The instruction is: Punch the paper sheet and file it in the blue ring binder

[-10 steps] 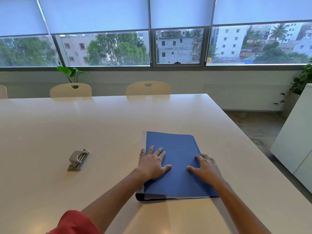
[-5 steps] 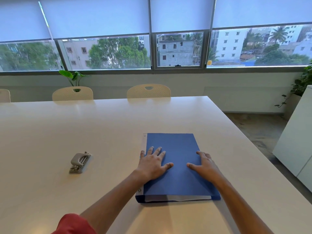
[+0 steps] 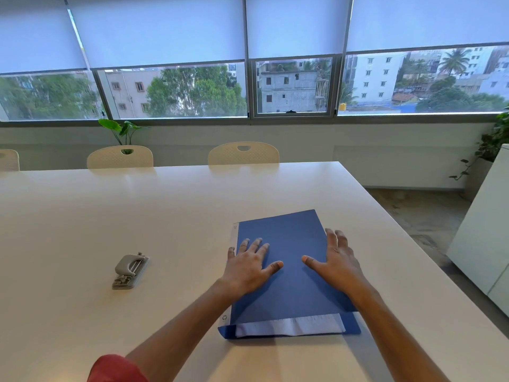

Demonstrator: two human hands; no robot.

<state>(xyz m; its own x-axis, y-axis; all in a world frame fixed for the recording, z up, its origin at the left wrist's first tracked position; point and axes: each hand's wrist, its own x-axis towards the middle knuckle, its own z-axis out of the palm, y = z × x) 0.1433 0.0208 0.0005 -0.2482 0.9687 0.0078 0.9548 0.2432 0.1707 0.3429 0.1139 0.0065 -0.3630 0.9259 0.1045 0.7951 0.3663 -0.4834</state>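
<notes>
Daylight from a wide window falls on the white worktop (image 3: 110,216), where the blue ring binder (image 3: 286,260) lies shut with the paper sheet (image 3: 289,326) showing at its near edge. Nothing is held: the left hand (image 3: 248,264) lies flat near the spine, and the right hand (image 3: 337,257) is spread at the free edge. The cover is best lifted there while the spine is pinned. The hole punch (image 3: 130,271) is left well apart.

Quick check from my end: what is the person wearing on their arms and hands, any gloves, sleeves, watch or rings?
Both forearms are bare. The left hand and the right hand wear no gloves, and no watch, bracelet or ring shows on either. The only clothing in view is a red sleeve at the bottom edge, on the left upper arm. Nothing is visible of a sleeve on the right arm.
</notes>
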